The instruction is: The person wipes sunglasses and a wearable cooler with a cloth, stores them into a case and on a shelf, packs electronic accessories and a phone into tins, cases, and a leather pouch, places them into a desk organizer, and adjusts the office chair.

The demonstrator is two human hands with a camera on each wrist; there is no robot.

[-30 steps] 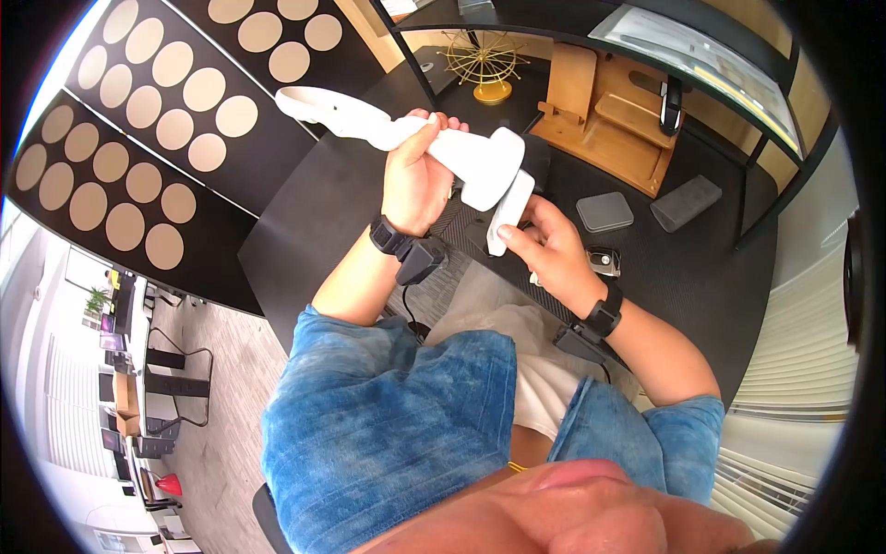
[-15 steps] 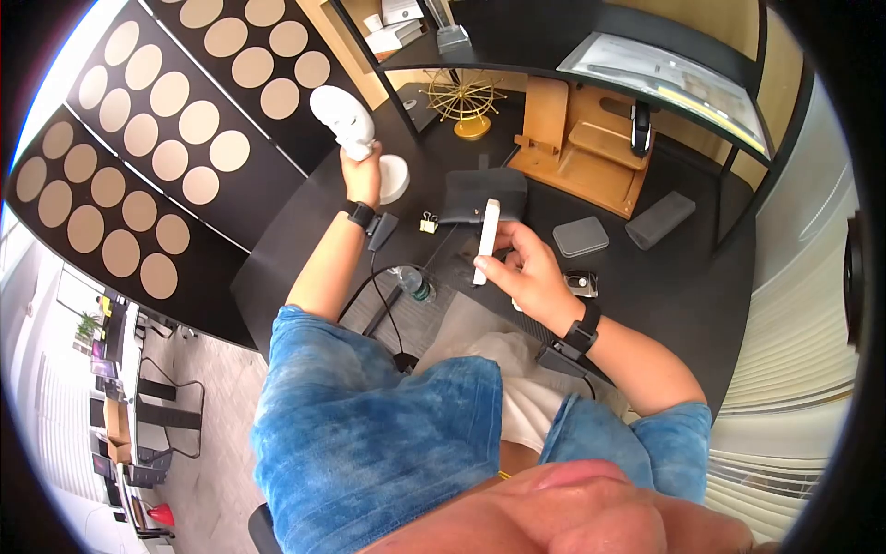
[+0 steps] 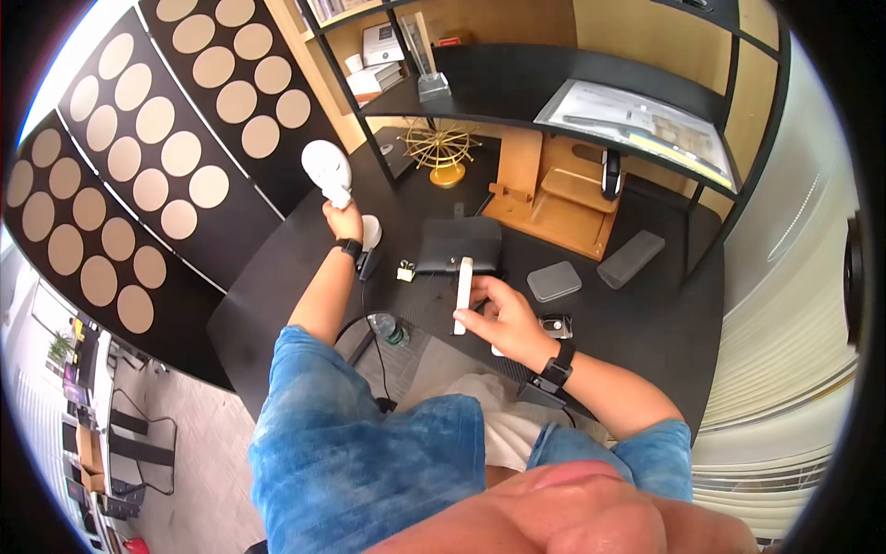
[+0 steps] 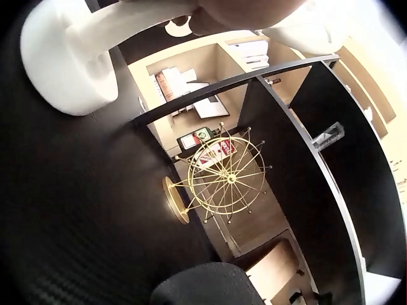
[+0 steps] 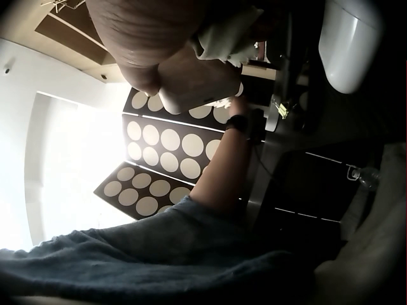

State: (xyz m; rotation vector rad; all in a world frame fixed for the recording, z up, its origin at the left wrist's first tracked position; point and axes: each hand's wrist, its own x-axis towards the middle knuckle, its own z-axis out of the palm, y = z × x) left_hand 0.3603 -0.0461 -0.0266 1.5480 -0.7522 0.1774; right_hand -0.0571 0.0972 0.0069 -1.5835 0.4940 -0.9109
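Note:
At the desk's left side the left hand (image 3: 343,222) grips the neck of a white device with an oval head (image 3: 325,166); its round white base (image 3: 370,233) is beside the wrist. The left wrist view shows the base (image 4: 70,60) close up, with fingers (image 4: 245,14) round the neck. Nearer the body, the right hand (image 3: 509,325) pinches a slim white slab (image 3: 463,297) upright between thumb and fingers. In the dark right wrist view, that slab (image 5: 198,86) is by the fingers, with a greyish cloth-like thing (image 5: 229,35) beside it, its contact unclear.
A black pouch (image 3: 460,242), binder clip (image 3: 405,271), grey tin (image 3: 554,281), dark case (image 3: 631,259) and wooden stand (image 3: 554,226) are on the desk. Behind are a golden wheel ornament (image 3: 448,174) and a black shelf (image 3: 498,102). A bottle (image 3: 389,329) is below the desk's front edge.
The left hand has carried the white device away from the slab, to the left, and its oval head now points up. The right hand still pinches the slab. The head view has shifted.

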